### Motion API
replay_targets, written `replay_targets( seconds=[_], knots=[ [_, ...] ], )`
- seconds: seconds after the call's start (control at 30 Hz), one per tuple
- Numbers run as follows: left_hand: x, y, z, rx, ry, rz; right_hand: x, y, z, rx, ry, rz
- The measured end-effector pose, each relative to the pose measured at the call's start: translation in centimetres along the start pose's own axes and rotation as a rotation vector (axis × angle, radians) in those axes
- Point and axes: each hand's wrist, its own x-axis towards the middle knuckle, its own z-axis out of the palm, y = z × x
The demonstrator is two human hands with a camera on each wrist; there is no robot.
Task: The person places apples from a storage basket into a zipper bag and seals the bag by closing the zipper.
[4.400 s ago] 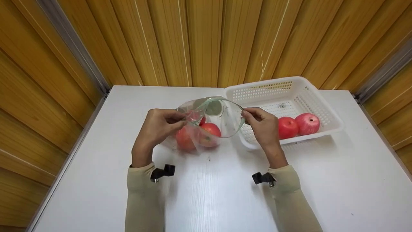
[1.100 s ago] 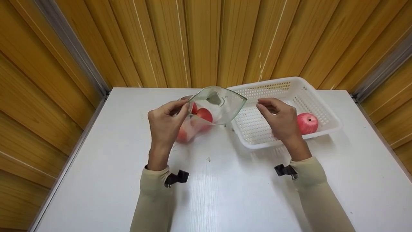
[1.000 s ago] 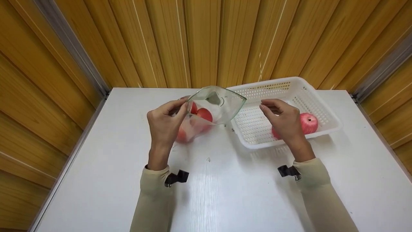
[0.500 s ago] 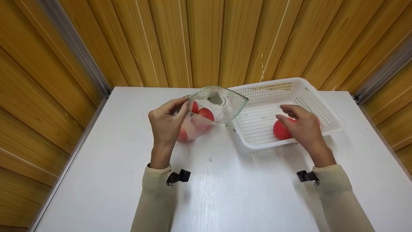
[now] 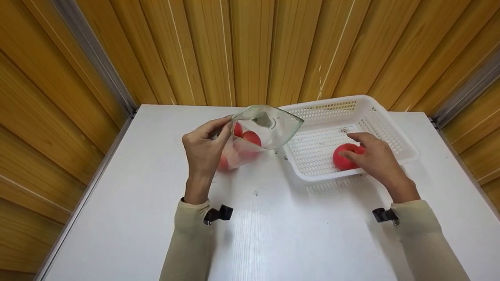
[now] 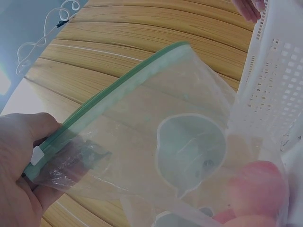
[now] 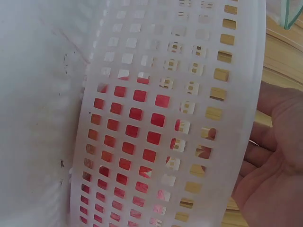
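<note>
My left hand (image 5: 205, 142) pinches the left end of the rim of a clear zip bag (image 5: 279, 134) with a green edge. The bag's mouth gapes, and red apples (image 5: 252, 138) lie inside it. In the left wrist view the green zip strip (image 6: 118, 85) runs out from the thumb, beside a white slider (image 6: 37, 155). My right hand (image 5: 377, 158) reaches over the near wall of a white basket (image 5: 312, 177), thumb and fingers spread. The thumb overlaps a red apple (image 5: 341, 158) in the basket. A pink striped fruit (image 7: 137, 213) shows through the basket holes; the hand hides it from the head view.
A white table (image 5: 273, 234) carries the bag and the basket, which stands to the right of the bag. Yellow wood-look panels (image 5: 250, 50) rise behind the table. The bag's right corner (image 5: 301, 121) overlaps the basket's left rim in the head view.
My right hand has let go of the bag's right edge and moved right and down over the fruit in the basket. The left hand keeps hold of the bag, slightly raised from before.
</note>
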Motion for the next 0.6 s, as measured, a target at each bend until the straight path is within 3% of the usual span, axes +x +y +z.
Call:
replay_targets(
  seconds=[0.6],
  knots=[
    [0.0,-0.1,0.1,0.009,0.010,0.021,1.0,1.6,0.4,-0.062,-0.105,0.088]
  ],
)
